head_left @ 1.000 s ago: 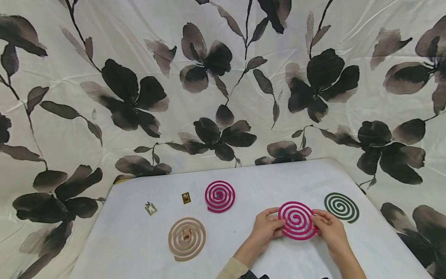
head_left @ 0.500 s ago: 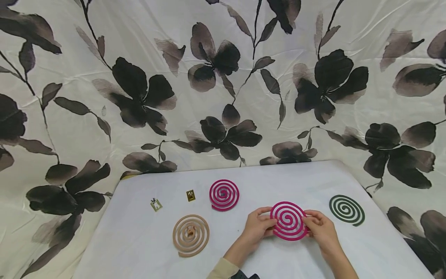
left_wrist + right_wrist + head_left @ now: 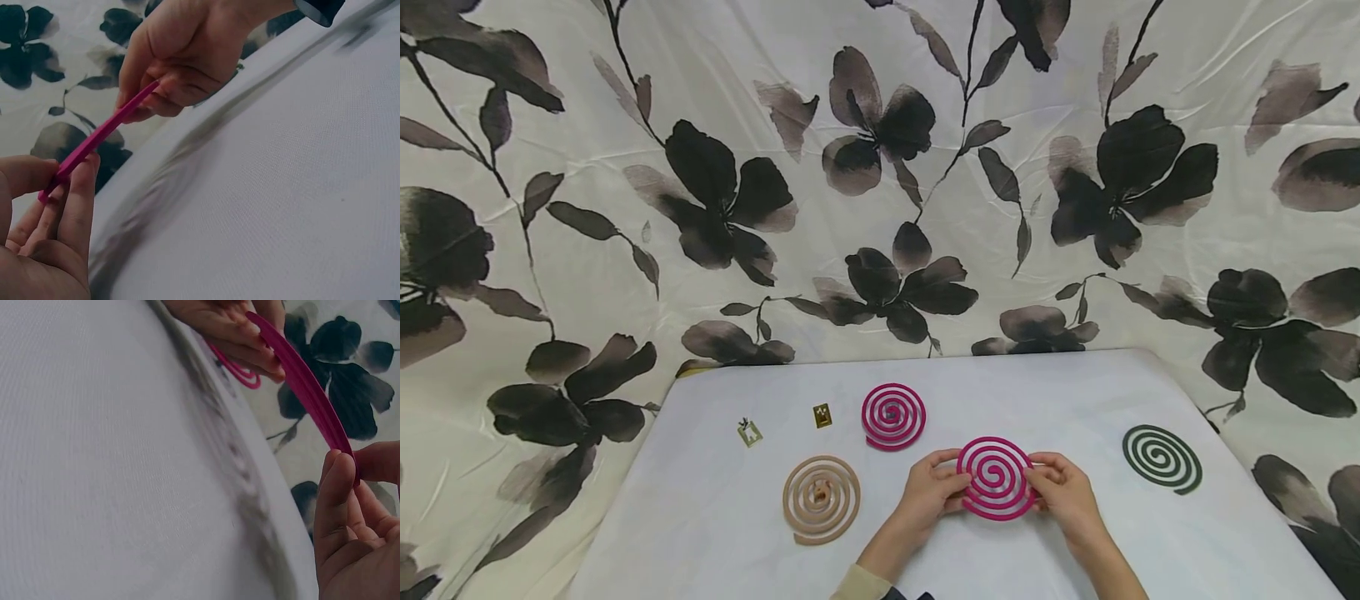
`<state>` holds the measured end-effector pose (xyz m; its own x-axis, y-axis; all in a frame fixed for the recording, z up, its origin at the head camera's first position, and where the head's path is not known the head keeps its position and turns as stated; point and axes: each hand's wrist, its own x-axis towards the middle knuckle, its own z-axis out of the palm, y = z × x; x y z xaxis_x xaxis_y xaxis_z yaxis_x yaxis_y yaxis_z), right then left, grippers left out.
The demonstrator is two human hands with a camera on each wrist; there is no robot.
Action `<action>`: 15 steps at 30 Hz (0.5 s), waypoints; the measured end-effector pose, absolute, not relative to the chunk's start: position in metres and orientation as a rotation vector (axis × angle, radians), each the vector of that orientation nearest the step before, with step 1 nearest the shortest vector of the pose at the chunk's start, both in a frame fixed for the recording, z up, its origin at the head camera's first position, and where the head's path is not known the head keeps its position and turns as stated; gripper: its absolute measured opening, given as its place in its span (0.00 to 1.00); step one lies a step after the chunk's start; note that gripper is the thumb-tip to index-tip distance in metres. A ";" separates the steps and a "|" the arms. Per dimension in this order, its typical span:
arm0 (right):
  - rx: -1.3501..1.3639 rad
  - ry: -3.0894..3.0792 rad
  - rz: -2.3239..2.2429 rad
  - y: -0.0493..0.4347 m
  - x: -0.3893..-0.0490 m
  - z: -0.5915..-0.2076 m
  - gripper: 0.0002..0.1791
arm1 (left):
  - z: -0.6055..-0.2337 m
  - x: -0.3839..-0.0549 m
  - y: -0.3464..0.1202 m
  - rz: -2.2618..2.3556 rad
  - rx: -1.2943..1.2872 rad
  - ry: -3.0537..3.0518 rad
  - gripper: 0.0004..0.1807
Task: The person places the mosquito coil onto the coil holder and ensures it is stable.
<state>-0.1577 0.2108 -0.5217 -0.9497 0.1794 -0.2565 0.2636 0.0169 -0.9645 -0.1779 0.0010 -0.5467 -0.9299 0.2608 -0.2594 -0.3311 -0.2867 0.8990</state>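
A bright pink mosquito coil [image 3: 995, 477] is held between both hands, its spiral face turned toward the head camera. My left hand [image 3: 927, 493] pinches its left edge and my right hand [image 3: 1066, 497] pinches the right edge, thumbs in front. In the left wrist view the coil [image 3: 94, 139] appears edge-on, raised over the table, with its shadow below. The right wrist view shows the coil [image 3: 312, 394] slightly bowed between the fingers. A second pink coil [image 3: 893, 447] lies behind my left hand, and a tan coil [image 3: 822, 541] lies to its left.
A dark green coil [image 3: 1159, 457] lies at the right of the white table [image 3: 700, 517]. Two small metal pieces, one gold [image 3: 822, 416] and one paler [image 3: 749, 433], lie at the back left. A floral cloth [image 3: 805, 275] hangs behind.
Both hands have carried the held pink coil leftward, away from the green coil and nearer the other pink one. The head view has turned slightly left. The grip looks the same.
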 end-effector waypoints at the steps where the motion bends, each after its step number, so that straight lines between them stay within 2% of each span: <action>1: 0.478 2.194 -2.106 0.209 -0.158 -0.522 0.18 | -0.546 -0.178 -0.001 2.260 -0.088 1.604 0.24; 15: 0.392 2.141 -2.149 0.181 -0.162 -0.521 0.17 | -0.542 -0.174 -0.030 2.322 -0.097 1.582 0.25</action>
<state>-0.1617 0.1810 -0.5214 -0.9639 0.1211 -0.2373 0.2368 -0.0185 -0.9714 -0.1740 -0.0297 -0.5417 -0.9436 0.2301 -0.2382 -0.3058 -0.3295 0.8933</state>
